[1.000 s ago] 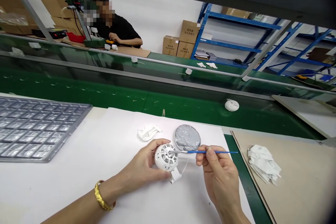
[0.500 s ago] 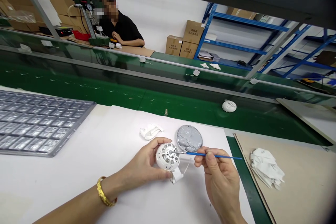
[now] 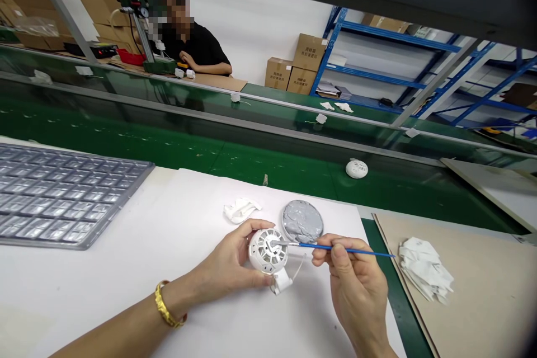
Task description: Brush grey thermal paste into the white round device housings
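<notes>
Head; brush (image 3: pixel 308 245) at white housing (image 3: pixel 267 255)

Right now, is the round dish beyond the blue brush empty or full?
Not empty: lumpy grey paste spreads across it. Its depth is hidden, so how full cannot be told.

On the white-covered surface (image 3: pixel 293 324), a clear compartmented tray (image 3: pixel 62 196) is positioned at left; a crumpled white cloth (image 3: pixel 241 210) and a round grey-filled dish (image 3: pixel 302 221) are placed farther back.
</notes>
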Tool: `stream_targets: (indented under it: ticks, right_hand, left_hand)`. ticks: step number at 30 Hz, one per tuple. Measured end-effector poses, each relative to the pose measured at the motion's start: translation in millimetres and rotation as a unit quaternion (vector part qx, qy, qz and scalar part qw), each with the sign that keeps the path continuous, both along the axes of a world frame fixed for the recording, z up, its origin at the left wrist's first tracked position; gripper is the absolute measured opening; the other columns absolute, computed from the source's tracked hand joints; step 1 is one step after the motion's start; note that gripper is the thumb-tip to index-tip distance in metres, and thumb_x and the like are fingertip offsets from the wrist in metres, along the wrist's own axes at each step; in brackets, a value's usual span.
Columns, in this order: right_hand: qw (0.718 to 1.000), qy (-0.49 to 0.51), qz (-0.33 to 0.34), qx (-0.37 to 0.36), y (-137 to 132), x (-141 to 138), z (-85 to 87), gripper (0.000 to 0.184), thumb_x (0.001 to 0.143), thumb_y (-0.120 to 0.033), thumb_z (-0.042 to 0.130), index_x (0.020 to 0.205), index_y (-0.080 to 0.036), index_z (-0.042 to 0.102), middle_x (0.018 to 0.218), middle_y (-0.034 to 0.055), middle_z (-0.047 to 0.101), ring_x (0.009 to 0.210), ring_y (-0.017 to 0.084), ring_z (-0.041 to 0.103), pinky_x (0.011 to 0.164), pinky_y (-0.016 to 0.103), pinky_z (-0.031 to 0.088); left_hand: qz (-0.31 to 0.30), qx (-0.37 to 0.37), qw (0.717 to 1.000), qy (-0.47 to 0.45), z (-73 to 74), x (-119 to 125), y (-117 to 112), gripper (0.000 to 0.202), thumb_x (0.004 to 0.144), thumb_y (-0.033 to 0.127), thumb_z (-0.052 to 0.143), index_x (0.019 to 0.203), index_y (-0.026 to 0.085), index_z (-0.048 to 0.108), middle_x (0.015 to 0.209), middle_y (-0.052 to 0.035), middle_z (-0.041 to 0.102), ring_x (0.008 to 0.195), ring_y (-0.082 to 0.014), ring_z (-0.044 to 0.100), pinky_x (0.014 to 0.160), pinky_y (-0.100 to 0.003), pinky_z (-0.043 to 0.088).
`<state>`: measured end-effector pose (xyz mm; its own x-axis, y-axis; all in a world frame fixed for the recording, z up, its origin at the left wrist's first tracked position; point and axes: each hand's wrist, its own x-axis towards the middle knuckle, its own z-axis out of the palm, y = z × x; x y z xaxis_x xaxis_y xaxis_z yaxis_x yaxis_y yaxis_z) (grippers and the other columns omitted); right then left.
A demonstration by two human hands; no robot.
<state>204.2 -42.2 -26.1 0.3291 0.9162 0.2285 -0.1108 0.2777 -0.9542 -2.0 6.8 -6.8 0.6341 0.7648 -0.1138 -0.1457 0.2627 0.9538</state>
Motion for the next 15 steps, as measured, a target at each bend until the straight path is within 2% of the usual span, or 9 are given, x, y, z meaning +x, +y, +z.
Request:
stream_targets:
  ticks: [8,15]
  right_hand:
    - [1.0,0.017,-0.009,0.013,-0.1,2.2,3.0,0.008,0.085,-0.026,0.058,0.09,-0.019,0.059,0.088,0.0073,0.064,0.065,0.016,0.062,0.059,0.033,0.053]
    - [0.995,0.098,-0.013,-0.025,2.4,-3.9,21.5,0.009,0.082,-0.028,0.063,0.084,-0.02,0.061,0.082,0.0047,0.063,0.061,0.012,0.059,0.056,0.027,0.051]
  left_hand:
    - [0.009,0.023,1.0,0.01,1.2,-0.6,0.0,0.06,0.064,0.009,0.077,0.112,0.02,0.044,0.108,-0.0035,0.053,0.102,-0.0176,0.05,0.086,-0.031,0.042]
    - [0.022,0.043,0.999,0.01,-5.4,-3.1,0.8,0.061,0.063,0.009,0.077,0.113,0.02,0.044,0.109,-0.0041,0.052,0.104,-0.0178,0.051,0.089,-0.032,0.042]
